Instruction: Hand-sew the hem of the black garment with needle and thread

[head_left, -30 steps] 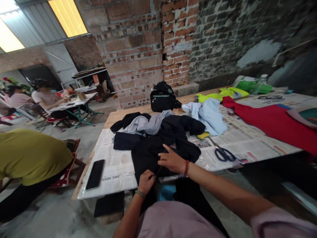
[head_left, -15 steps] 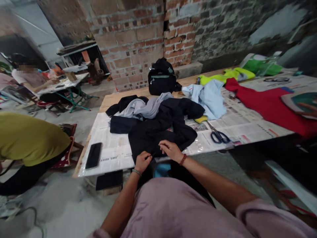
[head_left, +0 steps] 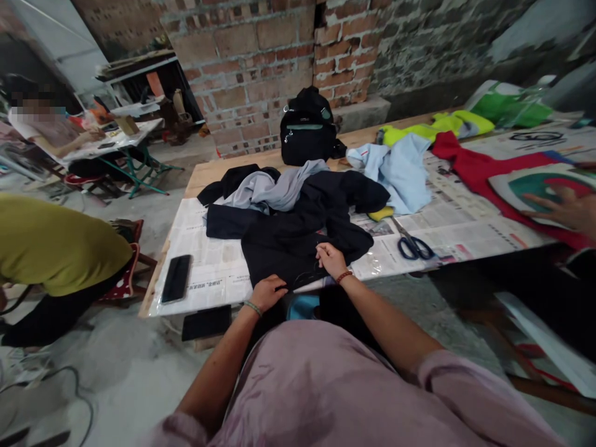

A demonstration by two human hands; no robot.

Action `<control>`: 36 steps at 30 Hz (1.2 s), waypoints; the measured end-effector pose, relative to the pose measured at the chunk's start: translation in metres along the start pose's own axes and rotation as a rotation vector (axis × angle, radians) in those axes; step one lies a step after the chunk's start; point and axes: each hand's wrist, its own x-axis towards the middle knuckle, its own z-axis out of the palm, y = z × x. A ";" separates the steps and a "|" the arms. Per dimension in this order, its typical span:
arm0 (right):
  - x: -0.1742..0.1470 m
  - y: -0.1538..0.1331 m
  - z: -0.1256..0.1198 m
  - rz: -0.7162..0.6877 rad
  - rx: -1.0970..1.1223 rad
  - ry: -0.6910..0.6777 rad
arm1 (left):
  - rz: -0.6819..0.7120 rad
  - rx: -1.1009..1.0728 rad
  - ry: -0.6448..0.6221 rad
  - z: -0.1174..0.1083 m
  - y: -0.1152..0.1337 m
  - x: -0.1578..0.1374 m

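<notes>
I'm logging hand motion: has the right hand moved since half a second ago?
Yes. Judged against the scissors, the right hand has shifted rightward, its fingertips now nearer to them.

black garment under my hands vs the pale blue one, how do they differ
Colour: the black garment is dark, while the blue garment is pale.
Place: the black garment reaches the near edge of the table; the blue garment lies farther back, to the right.
Contact: your left hand touches the black garment, and no hand touches the blue garment.
Both are rumpled.
</notes>
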 end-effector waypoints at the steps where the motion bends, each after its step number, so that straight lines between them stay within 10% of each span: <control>1: 0.001 0.000 0.000 0.004 0.004 -0.002 | -0.014 -0.007 0.001 -0.002 -0.001 -0.001; 10: -0.016 -0.042 0.000 0.123 0.330 -0.042 | -0.104 -0.133 0.099 -0.003 -0.003 -0.001; 20: -0.104 -0.035 0.038 0.024 -0.224 -0.508 | -0.104 -0.141 0.132 -0.004 0.001 -0.002; 36: -0.095 -0.027 0.054 -0.041 -0.362 -0.459 | -0.057 -0.177 0.187 0.002 -0.005 -0.005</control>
